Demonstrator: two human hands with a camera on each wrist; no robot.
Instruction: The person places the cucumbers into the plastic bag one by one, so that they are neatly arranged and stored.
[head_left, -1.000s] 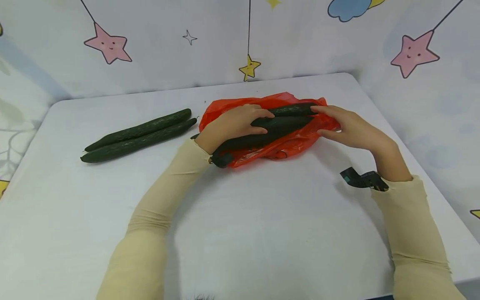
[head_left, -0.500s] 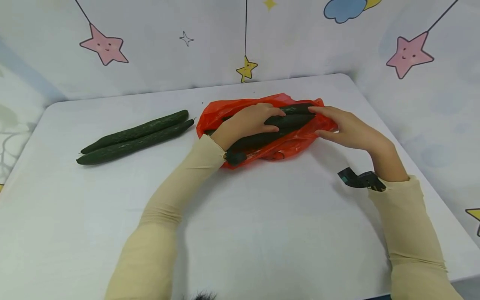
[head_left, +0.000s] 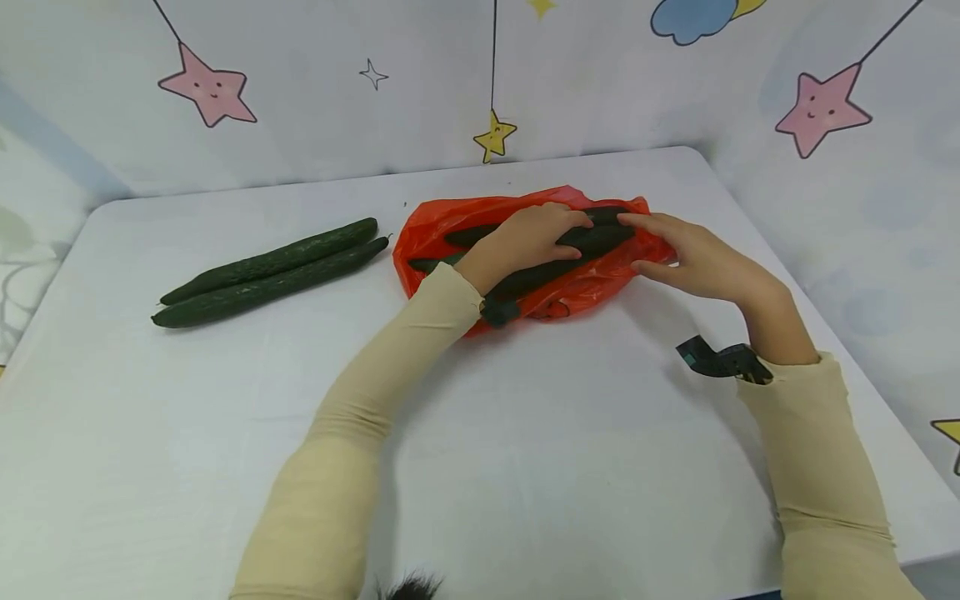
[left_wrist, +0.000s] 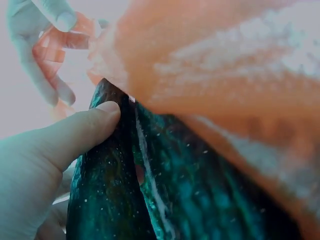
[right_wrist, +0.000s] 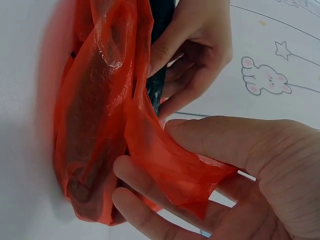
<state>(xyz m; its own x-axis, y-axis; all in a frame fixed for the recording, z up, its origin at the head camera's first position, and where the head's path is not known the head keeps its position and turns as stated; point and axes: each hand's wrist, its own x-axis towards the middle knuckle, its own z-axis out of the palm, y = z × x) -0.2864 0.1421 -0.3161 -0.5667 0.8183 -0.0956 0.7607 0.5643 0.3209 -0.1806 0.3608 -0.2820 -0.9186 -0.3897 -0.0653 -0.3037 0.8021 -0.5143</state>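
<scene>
The white table (head_left: pixel 525 458) runs beneath everything. On it, right of centre, the red bag (head_left: pixel 600 287) lies in the same spot as a second ago. The two loose cucumbers (head_left: pixel 277 260) also stay put, side by side, just left of it. The held cucumber (left_wrist: pixel 107 185) is farther right: its left end, past the bag's edge in the earlier view, now lies inside. The left hand (head_left: pixel 528 237) moves right with it, gripping it with thumb on top; its other fingers are mostly hidden. The right hand (head_left: pixel 697 258) keeps its place, fingers loosely bent, holding the bag's right end between fingers and thumb.
</scene>
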